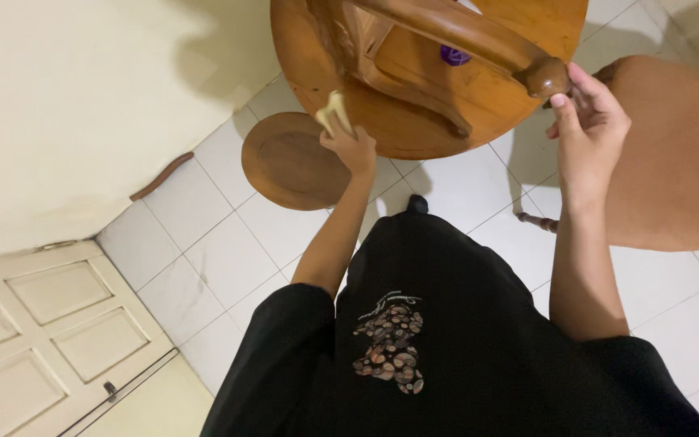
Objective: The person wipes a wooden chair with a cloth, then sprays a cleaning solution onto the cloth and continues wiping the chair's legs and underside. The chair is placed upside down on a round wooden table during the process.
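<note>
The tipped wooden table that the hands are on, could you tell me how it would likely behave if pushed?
The wooden table looks like solid timber, so probably stiff and heavy. It appears tipped, with the right hand on a leg end, so it may roll on its round edge. The left hand presses a pale cloth on it.

Table: you had the round wooden table [414, 121] tipped on its side, its underside facing you, legs and braces showing.
Left hand: your left hand [352, 146] pressed a pale cloth [332, 112] against the table's underside, near its lower left rim.
Right hand: your right hand [588, 129] gripped the rounded end of a table leg [545, 77], at the table's right edge.
Round base: a smaller wooden disc [289, 162] sat just left of and below the table, on the white floor tiles [236, 259].
Chair: a brown padded chair [677, 154] stood right of the table, behind your right hand.
Door: a cream panelled door [50, 324] lay well left of and below the table.
</note>
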